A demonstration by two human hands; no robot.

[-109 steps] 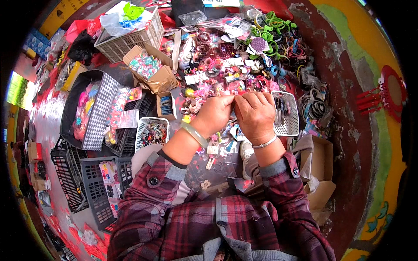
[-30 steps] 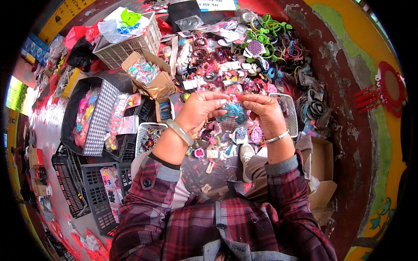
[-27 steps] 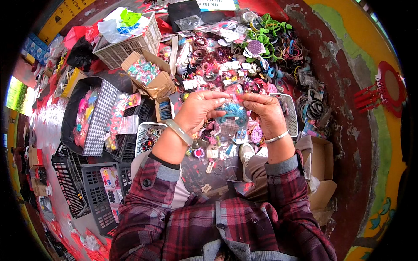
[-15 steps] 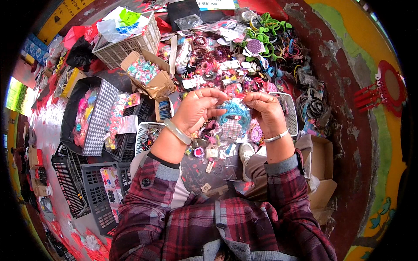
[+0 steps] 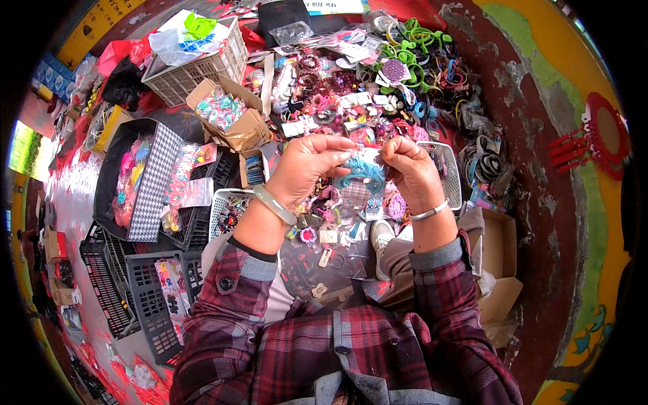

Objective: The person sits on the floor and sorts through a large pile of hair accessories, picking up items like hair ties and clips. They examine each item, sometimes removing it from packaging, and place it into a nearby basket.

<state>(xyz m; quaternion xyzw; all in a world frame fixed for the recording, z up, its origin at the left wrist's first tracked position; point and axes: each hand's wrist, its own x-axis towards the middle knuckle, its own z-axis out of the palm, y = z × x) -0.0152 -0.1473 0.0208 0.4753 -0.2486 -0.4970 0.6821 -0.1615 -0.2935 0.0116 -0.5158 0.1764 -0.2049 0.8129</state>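
Note:
A light-blue ruffled hair accessory (image 5: 364,173) hangs between my two hands, with a small whitish edge at its top. My left hand (image 5: 305,165) pinches near its left side, thumb and forefinger brought together. On the other side, my right hand (image 5: 413,172) is closed with thumb against fingertips at its upper right edge. Exactly what the fingertips grip is too small to make out. Under the hands lies a heap of hair ornaments, among them a purple-pink scrunchie (image 5: 397,206) and a checked piece (image 5: 356,196).
White plastic baskets (image 5: 217,217) stand either side of the heap. To the left are a cardboard box (image 5: 246,131) of small packets, a houndstooth box (image 5: 156,182) and black crates (image 5: 150,297). Green headbands (image 5: 422,40) lie at the back; an open carton (image 5: 499,253) sits at right.
The light-blue accessory has shifted and now hangs as an arc instead of a ring. The right hand's fingers have turned slightly downward; the left fingers have drawn closer together.

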